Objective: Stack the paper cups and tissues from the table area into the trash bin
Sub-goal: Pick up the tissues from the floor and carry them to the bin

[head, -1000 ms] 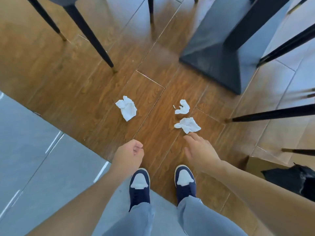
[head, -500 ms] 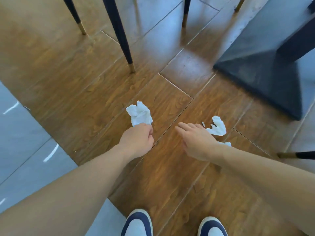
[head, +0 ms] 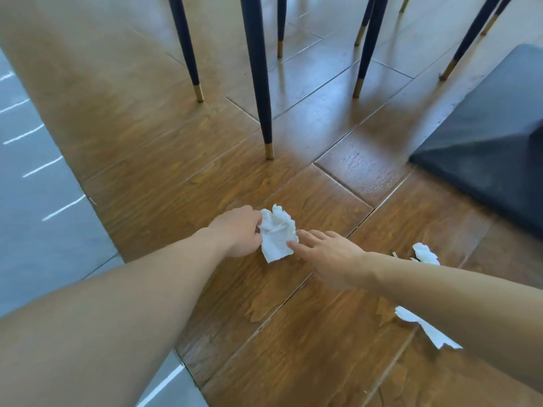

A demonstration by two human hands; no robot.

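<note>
The wood-plank floor (head: 147, 160) fills most of the view, meeting a strip of grey tiles (head: 38, 230) along its left edge. At the right edge of the view sits a dark, flat table base (head: 484, 148), resting on the planks. Several dark chair legs (head: 258, 83) with brass tips stand on the far part of the floor, the nearest one planted just beyond the hands. Two bare forearms reach in from the near edge. The left hand (head: 235, 233) is down at the floor near its middle, its fingers closed on the left side of a crumpled white tissue (head: 277, 233); the fingertips are hidden behind the paper. The right hand (head: 332, 257) lies just right of it, fingers (head: 305, 239) spread and extended, with one fingertip touching the tissue's lower right edge, gripping nothing. That tissue lies beside a seam between planks, near the nearest chair leg. A second tissue (head: 426, 254), smaller and crumpled, lies on the floor beyond the right forearm, towards the table base, with a tiny white scrap just left of it. A third tissue (head: 429, 330), flatter and torn-looking, lies nearer, partly hidden under the right forearm. No cups or bin are in view.
</note>
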